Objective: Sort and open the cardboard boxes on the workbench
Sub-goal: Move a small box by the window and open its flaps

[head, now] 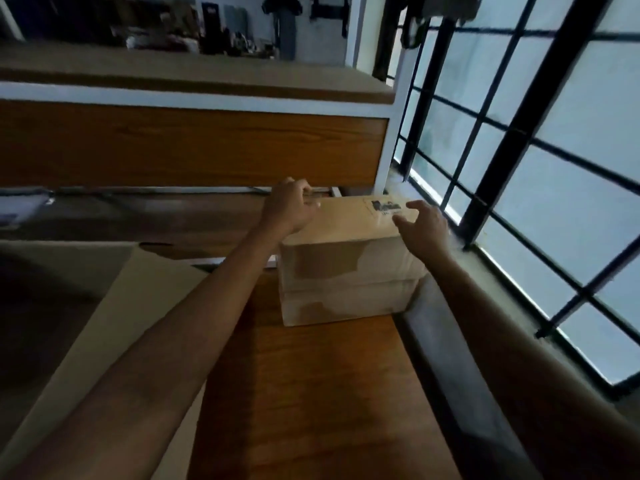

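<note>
**A:** Which step are you on?

**B:** The reach, I'd judge; the cardboard box (346, 230) sits at the far right of the workbench (311, 393), just beside the window (554, 168); it looks taped shut.

**A:** And your hands?

**B:** Your left hand (289, 207) curls at the far left top corner; whether it has a hold, I cannot tell; your right hand (424, 225) is spread and relaxed over the right top edge, grasping nothing.

**A:** How does the box lie?

**B:** Long axis across you, left to right; a long side faces you; the printed label (386, 206) sits at the top's far right.

**A:** Next?

**B:** Probably clasp both ends and draw it toward you, clear of the open carton (114, 306) on your left.
</note>
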